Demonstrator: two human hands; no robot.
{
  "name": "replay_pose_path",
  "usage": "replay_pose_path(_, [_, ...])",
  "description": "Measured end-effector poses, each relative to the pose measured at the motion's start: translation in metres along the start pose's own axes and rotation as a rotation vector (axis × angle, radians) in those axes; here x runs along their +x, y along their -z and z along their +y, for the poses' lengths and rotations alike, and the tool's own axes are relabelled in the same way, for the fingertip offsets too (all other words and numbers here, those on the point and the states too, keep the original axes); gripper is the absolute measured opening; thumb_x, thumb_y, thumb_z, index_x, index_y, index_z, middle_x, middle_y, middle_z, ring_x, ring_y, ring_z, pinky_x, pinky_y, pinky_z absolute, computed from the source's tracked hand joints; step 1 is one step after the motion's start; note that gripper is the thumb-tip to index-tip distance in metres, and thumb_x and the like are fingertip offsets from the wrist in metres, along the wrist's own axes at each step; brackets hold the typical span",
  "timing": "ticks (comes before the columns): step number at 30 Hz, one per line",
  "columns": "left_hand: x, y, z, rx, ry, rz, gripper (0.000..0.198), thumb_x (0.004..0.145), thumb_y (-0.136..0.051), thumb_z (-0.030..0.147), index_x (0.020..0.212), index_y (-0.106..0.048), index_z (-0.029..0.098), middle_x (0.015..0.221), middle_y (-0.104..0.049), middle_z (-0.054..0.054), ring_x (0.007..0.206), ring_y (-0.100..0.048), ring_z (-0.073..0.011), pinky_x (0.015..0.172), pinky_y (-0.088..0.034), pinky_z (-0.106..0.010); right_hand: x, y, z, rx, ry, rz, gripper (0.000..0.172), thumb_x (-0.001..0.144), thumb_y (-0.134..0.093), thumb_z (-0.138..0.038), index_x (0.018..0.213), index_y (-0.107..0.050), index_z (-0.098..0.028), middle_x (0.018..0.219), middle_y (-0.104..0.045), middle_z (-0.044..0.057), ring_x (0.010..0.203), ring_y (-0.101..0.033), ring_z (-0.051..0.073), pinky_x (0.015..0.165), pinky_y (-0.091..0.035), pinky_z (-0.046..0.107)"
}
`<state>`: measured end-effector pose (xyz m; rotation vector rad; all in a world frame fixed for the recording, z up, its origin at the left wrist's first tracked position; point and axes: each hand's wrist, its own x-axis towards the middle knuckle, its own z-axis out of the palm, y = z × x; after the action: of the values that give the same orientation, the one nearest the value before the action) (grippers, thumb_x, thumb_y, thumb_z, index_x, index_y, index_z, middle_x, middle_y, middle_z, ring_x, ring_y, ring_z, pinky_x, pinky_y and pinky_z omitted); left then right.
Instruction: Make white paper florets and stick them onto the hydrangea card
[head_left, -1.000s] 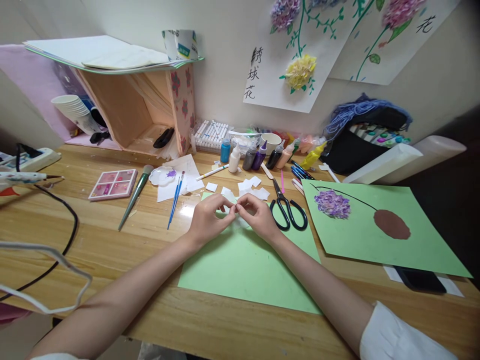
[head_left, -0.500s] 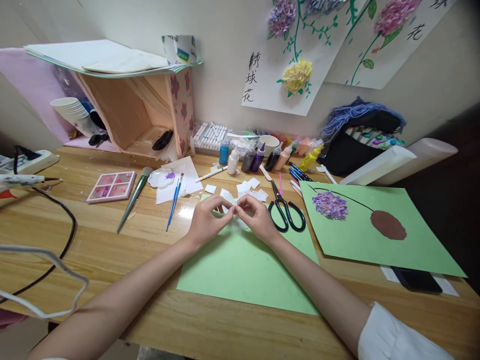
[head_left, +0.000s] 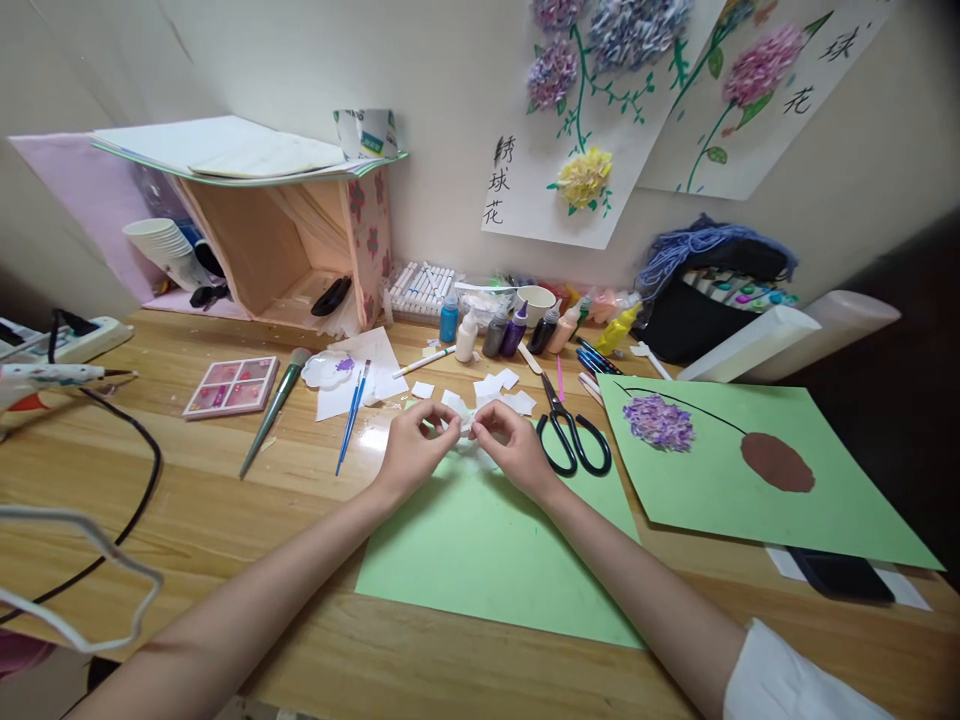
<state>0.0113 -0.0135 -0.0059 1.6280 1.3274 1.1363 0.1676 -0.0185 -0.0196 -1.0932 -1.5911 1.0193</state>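
Scissors point(head_left: 570, 432) right of hands, paper squares point(head_left: 499, 390) behind, brushes point(head_left: 352, 400) left

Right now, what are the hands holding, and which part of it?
A small white paper. The left hand and right hand pinch it from opposite sides with their fingertips, above the far edge of the green sheet.

Small white paper scrap point(head_left: 466, 424) — pinched from both sides.
I see it creased and a little crumpled, held between the fingertips of the left hand point(head_left: 411, 452) and right hand point(head_left: 517, 448), just over the far edge of the green sheet point(head_left: 487, 540).
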Motion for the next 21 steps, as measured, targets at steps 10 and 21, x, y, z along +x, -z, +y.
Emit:
replay_pose_path(10, [0.008,0.002,-0.013,-0.052,0.091,0.051,0.019,0.079,-0.053,0.034,0.077,-0.056,0.015,0.072,-0.056,0.000,0.062,-0.048,-0.0110,0.056,-0.038,-0.022,0.001,0.000,-0.002,-0.038,0.007,0.022,0.011,0.081,-0.053,-0.026,0.073,-0.051,-0.019,0.071,-0.056,0.000,0.069,-0.055,0.015,0.067,-0.044,0.027])
replay_pose_path(21, [0.006,0.002,-0.009,-0.077,0.083,0.122,0.016,0.081,-0.050,0.032,0.077,-0.053,0.017,0.076,-0.055,0.000,0.068,-0.051,-0.0119,0.061,-0.039,-0.022,0.000,0.000,-0.003,-0.067,0.016,0.101,0.012,0.082,-0.051,-0.026,0.072,-0.049,-0.020,0.070,-0.053,0.000,0.068,-0.054,0.015,0.066,-0.042,0.027])
